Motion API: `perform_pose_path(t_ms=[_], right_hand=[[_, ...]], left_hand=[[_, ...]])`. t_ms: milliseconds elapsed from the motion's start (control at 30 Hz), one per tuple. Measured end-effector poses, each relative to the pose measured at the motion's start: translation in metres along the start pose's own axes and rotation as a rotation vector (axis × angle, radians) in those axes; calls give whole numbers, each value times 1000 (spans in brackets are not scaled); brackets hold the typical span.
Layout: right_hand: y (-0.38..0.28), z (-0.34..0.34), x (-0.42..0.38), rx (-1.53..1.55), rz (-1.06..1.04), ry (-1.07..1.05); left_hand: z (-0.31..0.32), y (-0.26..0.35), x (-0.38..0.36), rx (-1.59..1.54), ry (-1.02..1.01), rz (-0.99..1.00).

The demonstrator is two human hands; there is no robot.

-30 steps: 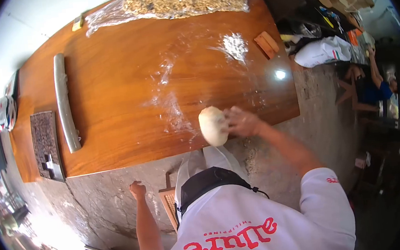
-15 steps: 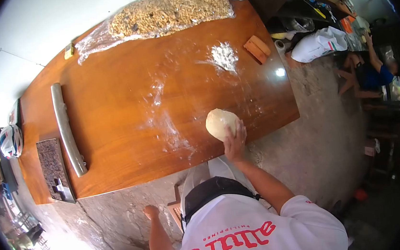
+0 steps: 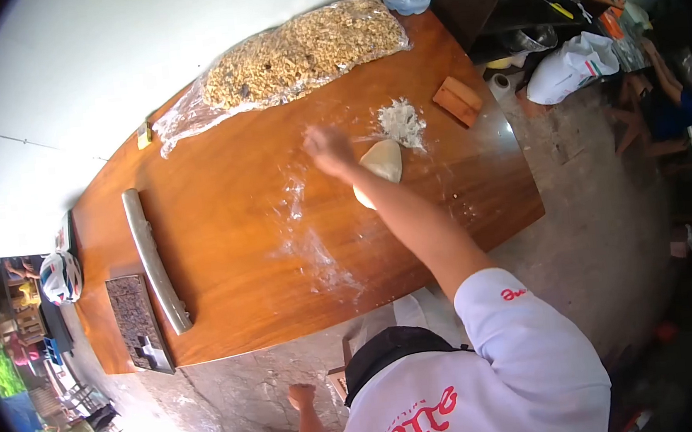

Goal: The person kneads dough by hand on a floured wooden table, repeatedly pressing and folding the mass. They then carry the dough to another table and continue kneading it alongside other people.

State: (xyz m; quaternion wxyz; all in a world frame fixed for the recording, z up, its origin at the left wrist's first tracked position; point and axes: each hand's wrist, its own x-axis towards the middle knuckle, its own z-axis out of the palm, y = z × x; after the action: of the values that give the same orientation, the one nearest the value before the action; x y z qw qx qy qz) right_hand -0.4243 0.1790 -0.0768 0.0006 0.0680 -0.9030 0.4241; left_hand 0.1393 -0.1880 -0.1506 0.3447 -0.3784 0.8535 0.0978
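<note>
The right hand (image 3: 330, 151) is held out over the wooden table (image 3: 233, 252); it is blurred, so whether its fingers are closed cannot be told. Pale dough (image 3: 382, 161), partly covered by the forearm, is set beside white powder (image 3: 402, 124). The left hand (image 3: 301, 396) is held low beyond the near edge, its grip too small to tell. Golden pieces (image 3: 305, 52) are enclosed in clear plastic (image 3: 183, 123). A concrete floor (image 3: 230, 394) and white wall (image 3: 98, 65) are seen.

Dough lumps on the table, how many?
1. The pale dough lies on the wooden table, next to the patch of white powder, partly covered by the right forearm. No other shows; the arm could hide a small piece.
</note>
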Motion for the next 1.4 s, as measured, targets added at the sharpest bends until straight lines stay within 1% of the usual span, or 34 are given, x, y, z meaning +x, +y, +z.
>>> perform_pose_path(t_ms=[67,133,167,200,267,300,367,400,433,467,533,567,600,633,667,700,733,767,800,833,900,933,967,1000,1033,1100,1133,1167,1200,1267,1300,1333,1367,1400], right_hand=[[-15,39,-29,-42,-265,211],[-34,11,-57,-150,-363,454],[-19,-18,-79,-444,-113,676],[-3,-39,-88,-443,-133,655],[14,-60,-94,22,661,633],[23,-48,-92,21,648,623],[53,-15,-89,-159,738,470],[42,1,-87,-241,721,500],[20,4,-84,-263,707,415],[12,14,-82,-454,477,277],[0,50,-94,-424,151,281],[-8,62,-105,-366,57,123],[-21,60,-120,-564,-124,8],[-23,58,-135,-498,-336,-74],[-12,69,-154,-460,-482,-79],[-27,41,-176,-430,-533,-202],[-18,31,-192,-427,-529,-199],[-7,21,-208,-463,-604,-230],[3,11,-223,-498,-676,-267],[11,-7,-235,-498,-672,-276],[13,-46,-245,-361,-664,-329],[8,-48,-244,-363,-665,-333],[2,-47,-241,-269,-499,-210],[-5,-44,-236,-173,-332,-84],[-21,-33,-217,-130,-441,149],[-48,-4,-184,-75,-494,220],[-62,13,-175,-181,-501,255],[-67,34,-171,-224,-502,181],[-58,48,-175,-221,-487,194],[-50,60,-194,-571,-582,-158],[-43,48,-203,-870,-668,-371],[-29,38,-216,-871,-651,-369],[-13,26,-235,-707,-720,-261],[6,10,-249,-543,-790,-157]], left_hand=[[1,0,-2,18,-16,11],[14,-2,3,8,-41,18],[32,-3,3,-92,39,77],[41,-9,-2,-171,130,133],[47,1,-6,-234,130,62],[56,1,5,-229,151,98],[61,7,8,-229,174,130],[56,18,8,-262,149,68],[49,30,10,-292,124,10],[40,40,12,-292,128,12],[24,58,12,-372,68,13],[13,68,11,-345,27,52],[18,68,20,-340,30,57],[28,65,39,-359,-40,78],[31,64,51,-377,-108,96],[29,64,49,-369,-105,100],[26,68,44,-303,39,252],[24,68,42,-235,181,402],[24,60,42,-230,175,399],[28,52,45,-155,185,437],[31,57,36,-96,193,472],[20,66,24,-144,102,213],[19,68,22,-188,12,-43],[18,70,18,-188,13,-41],[29,61,21,-94,-3,-28],[53,41,23,12,-13,-21],[63,30,24,-18,-22,128],[65,25,25,-45,-31,281],[57,30,22,-28,-28,288],[39,45,12,-31,-267,363],[31,51,15,-14,-270,374],[28,54,19,-22,-360,411],[26,59,23,-37,-451,445],[18,70,24,-40,-458,450]])
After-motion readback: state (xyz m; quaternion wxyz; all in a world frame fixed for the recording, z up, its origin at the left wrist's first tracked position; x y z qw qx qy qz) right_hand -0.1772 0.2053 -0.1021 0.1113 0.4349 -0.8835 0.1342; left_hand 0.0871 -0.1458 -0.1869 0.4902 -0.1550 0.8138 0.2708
